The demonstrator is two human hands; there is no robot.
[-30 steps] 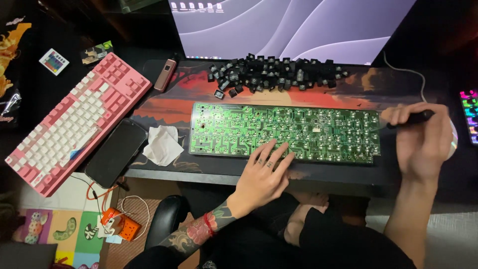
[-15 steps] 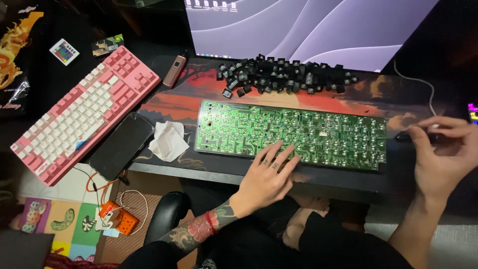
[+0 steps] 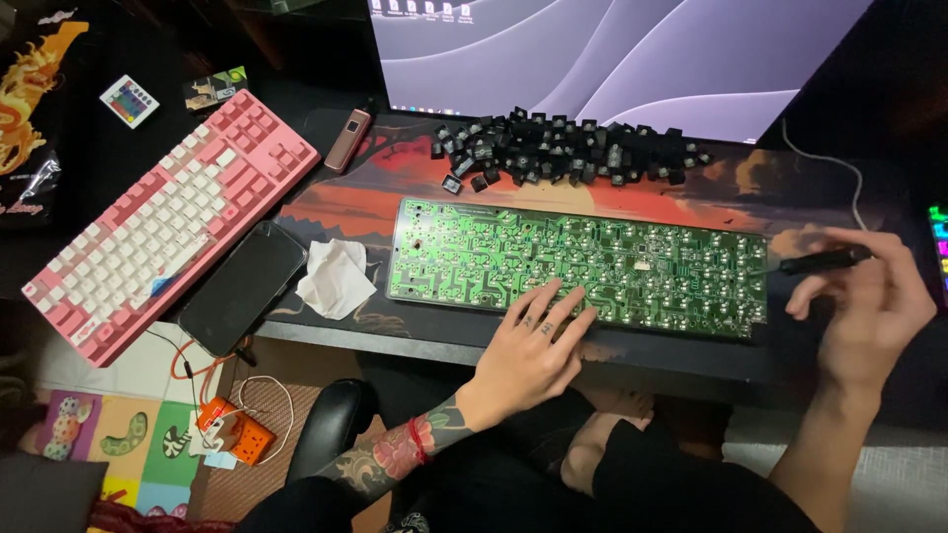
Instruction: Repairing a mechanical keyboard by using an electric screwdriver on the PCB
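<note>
On the dark tabletop (image 3: 671, 360), across a sunset-print desk mat (image 3: 346, 202), lies the long green bare keyboard circuit board (image 3: 592, 262), solder side up, flat, its near edge close to the tabletop's front lip. My left hand (image 3: 528, 345) rests on its near edge around the middle, fingers (image 3: 553, 301) spread flat and apart, pressing down, clamped on nothing. My right hand (image 3: 869, 306) hovers off the board's right end with its grip pinched together on a slim black pen-like tool (image 3: 825, 261), tip aimed at the board's right edge; touching or just short, I cannot tell, it is blurred. Board looks light, thin, stiff but bendable over that length, I'd judge fragile: solder points prickly and easy to scrape, so take hold by the bare long edges or corners, both hands, not one end. Tool looks light and smooth, a pinch near the tip suits it. Behind the board a heap of loose black keycaps (image 3: 568, 158) sits before the monitor (image 3: 612, 49). Left of the board: crumpled white tissue (image 3: 336, 276), black phone (image 3: 242, 286) face up, pink-and-white keyboard (image 3: 168, 222) angled.
</note>
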